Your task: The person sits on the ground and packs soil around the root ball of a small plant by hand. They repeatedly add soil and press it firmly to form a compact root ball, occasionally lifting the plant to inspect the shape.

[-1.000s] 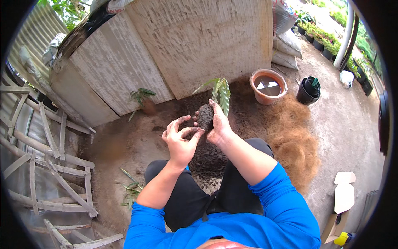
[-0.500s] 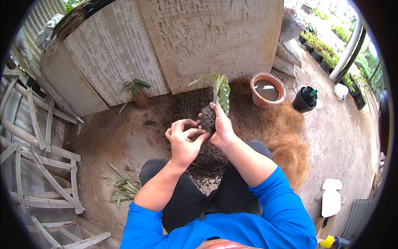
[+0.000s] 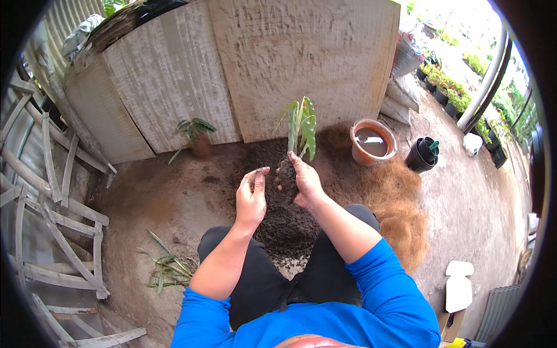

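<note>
My right hand (image 3: 306, 183) grips the dark root ball (image 3: 286, 177) of a small plant (image 3: 303, 125) with long green leaves, held upright over a heap of dark soil (image 3: 284, 223). My left hand (image 3: 251, 198) hovers just left of the root ball, fingers bent and pinched together near the tips; I cannot tell if a bit of soil sits in them. Both forearms rise from blue sleeves above my knees in black trousers.
A terracotta pot (image 3: 372, 142) and a stack of black plastic pots (image 3: 423, 154) stand to the right. Brown coconut fibre (image 3: 397, 203) spreads beside the soil. A small potted plant (image 3: 197, 138) leans by weathered panels (image 3: 249, 64). Wooden racks (image 3: 46, 203) at left, cut leaves (image 3: 165, 267) on the ground.
My left hand has drawn away from the root ball to the left. The right hand keeps holding the plant, which now stands more upright.
</note>
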A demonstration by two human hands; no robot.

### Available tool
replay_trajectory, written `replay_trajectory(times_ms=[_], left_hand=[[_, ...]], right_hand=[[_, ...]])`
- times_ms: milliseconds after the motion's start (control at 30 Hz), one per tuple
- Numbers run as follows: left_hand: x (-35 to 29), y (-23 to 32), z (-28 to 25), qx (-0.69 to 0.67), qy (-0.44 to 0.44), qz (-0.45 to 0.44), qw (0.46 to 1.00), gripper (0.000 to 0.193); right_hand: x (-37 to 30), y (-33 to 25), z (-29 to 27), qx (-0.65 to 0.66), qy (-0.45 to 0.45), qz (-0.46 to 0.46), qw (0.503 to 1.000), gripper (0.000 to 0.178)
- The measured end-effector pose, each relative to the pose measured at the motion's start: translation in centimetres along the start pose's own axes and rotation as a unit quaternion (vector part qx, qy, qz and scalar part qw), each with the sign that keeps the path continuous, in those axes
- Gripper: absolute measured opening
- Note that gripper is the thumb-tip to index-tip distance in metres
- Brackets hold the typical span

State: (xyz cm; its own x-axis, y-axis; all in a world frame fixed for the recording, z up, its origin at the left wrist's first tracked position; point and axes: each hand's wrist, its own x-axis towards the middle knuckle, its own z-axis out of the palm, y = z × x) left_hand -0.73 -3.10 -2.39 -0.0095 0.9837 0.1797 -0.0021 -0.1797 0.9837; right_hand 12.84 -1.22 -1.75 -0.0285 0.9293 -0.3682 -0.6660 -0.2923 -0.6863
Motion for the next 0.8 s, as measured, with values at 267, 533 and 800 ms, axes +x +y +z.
replay_trajectory(times_ms=[267, 533, 800], left_hand=[[-0.5, -0.3, 0.8, 0.019, 0.034, -0.031, 0.999, 0.038], [0.5, 0.3, 0.0, -0.155, -0.03, -0.275, 0.948, 0.061], [2.1, 1.3, -2.5, -0.347, -0.011, -0.359, 0.866, 0.046]], right_hand=[[-0.3, 0.9, 0.5, -0.039, -0.005, 0.027, 0.999, 0.035], [1.5, 3.2, -1.1, -0.332, 0.016, -0.137, 0.933, 0.044], [-0.4, 1.5, 0.2, -0.368, -0.079, -0.183, 0.908, 0.04]])
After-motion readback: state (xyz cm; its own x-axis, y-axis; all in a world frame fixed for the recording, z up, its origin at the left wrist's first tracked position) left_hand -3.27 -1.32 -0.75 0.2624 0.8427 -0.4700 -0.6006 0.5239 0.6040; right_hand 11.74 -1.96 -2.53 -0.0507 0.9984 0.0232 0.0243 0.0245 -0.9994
